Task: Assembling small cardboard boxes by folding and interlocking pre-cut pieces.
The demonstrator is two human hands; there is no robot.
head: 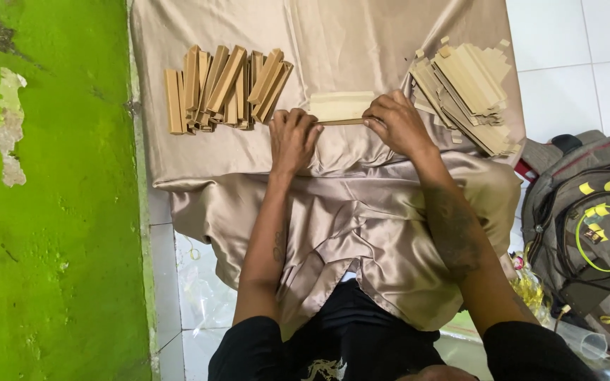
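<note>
In hand: left hand (292,137) and right hand (395,123) pinch a flat tan cardboard piece (341,107) over the beige satin cloth (361,204), mid-fold by my read.
Done: pile of folded tan cardboard sticks (225,90), left.
Left: stack of flat tan cardboard blanks (466,92), right; roughly halfway.

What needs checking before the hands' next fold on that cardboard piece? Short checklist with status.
1. Both hands on the piece: left hand and right hand each grip an end of the flat cardboard blank. Ok.
2. Blank lies flat on the satin cloth: ok.
3. Crease aligned along the blank's near edge: cannot tell, fingers cover it.
4. Pile of folded boxes sits apart from the left hand: ok.
5. Stack of unfolded blanks beside the right hand: ok, though it is fanned out untidily.
6. Cloth smooth under the blank: not ok, wrinkled nearby.
</note>
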